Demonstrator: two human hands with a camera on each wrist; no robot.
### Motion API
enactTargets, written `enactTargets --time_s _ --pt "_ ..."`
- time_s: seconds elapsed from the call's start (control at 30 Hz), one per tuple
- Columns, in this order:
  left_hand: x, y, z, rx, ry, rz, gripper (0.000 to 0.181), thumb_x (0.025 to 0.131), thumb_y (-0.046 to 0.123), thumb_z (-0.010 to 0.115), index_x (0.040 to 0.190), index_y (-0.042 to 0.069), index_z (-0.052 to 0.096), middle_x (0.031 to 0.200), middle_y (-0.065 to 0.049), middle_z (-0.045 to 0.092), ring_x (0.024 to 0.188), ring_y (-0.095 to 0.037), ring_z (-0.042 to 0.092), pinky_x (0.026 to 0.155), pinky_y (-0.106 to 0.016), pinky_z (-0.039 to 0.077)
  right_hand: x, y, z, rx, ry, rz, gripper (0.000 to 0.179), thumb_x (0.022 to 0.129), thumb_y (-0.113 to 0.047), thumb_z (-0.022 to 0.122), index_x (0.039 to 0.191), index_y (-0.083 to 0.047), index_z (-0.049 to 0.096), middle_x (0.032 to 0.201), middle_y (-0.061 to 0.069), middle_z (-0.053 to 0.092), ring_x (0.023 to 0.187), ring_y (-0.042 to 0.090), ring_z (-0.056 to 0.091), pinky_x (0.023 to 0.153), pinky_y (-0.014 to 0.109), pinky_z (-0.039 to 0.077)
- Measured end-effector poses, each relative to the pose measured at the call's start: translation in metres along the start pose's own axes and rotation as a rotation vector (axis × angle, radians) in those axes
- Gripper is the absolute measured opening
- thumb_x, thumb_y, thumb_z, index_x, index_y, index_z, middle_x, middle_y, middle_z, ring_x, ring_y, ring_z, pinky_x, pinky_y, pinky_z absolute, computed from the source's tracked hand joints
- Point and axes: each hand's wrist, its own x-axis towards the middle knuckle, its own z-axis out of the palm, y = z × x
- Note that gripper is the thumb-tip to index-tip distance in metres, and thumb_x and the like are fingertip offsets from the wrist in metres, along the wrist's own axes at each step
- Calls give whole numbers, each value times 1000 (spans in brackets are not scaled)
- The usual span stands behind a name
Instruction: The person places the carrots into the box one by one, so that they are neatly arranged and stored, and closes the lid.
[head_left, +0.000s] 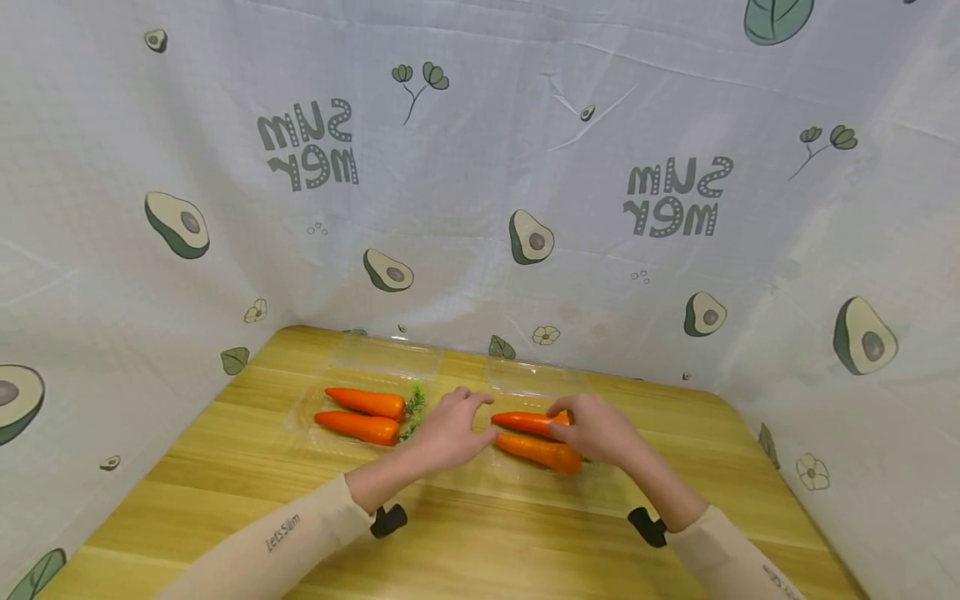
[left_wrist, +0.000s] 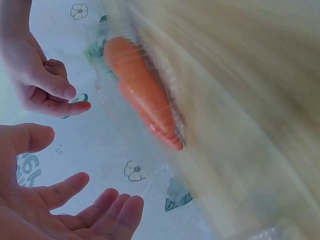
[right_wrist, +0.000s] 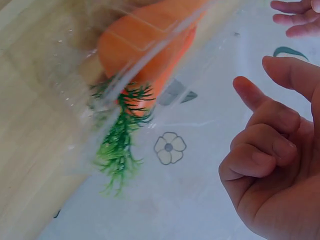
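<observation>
Two orange carrots lie side by side in the right clear plastic box (head_left: 525, 473): a rear carrot (head_left: 521, 422) and a front carrot (head_left: 542, 452). At their tips my left hand (head_left: 452, 429) hovers with thumb and fingers spread, holding nothing. My right hand (head_left: 597, 429) is above their thick ends and overlaps the rear carrot in the head view. In the right wrist view its fingers are loosely bent, with thumb and index apart and nothing between them. Green leafy tops (right_wrist: 120, 140) show there, seen through the clear plastic wall.
To the left, another clear box (head_left: 298, 417) holds a rear carrot (head_left: 366, 402) and a front carrot (head_left: 358, 427) with green tops. Clear lids stand folded back behind both boxes, a left lid (head_left: 386, 358) and a right lid (head_left: 536, 377). A printed curtain (head_left: 465, 167) borders the wooden table (head_left: 480, 542).
</observation>
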Motion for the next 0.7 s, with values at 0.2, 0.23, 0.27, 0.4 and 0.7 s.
enactTargets --time_s 0.2,0.23,0.27,0.4,0.7 --pt "-1 -1 -18 23 17 2 47 96 42 62 138 19 61 140 -9 56 125 -31 56 100 -52 49 8 -9 -4 59 -14 -23 22 95 -26 69 110 -13 76 60 -1 50 49 13 38 48 27 31" --pt "-1 -2 -21 26 20 5 47 96 42 62 137 19 62 140 -9 56 126 -31 56 101 -52 49 9 -11 -5 69 -17 -28 23 95 -27 69 111 -13 76 60 -1 50 49 13 39 48 27 32" --pt "-1 -2 -24 31 23 7 46 96 42 62 136 18 62 140 -9 56 127 -31 56 101 -52 49 10 -13 -6 81 -18 -32 23 95 -28 69 111 -12 76 60 0 51 49 13 39 48 27 32" --pt "-1 -6 -36 30 30 13 43 97 39 63 134 17 63 136 -9 60 122 -29 58 98 -49 50 15 -19 -7 98 -29 -53 27 96 -29 68 113 -10 76 61 -1 53 51 13 42 50 27 34" --pt "2 -25 -61 20 36 -28 44 98 37 64 138 18 60 130 -7 66 111 -28 65 92 -45 53 29 -33 -5 106 -16 -35 25 96 -31 67 112 -16 77 65 -1 54 57 14 43 56 29 35"
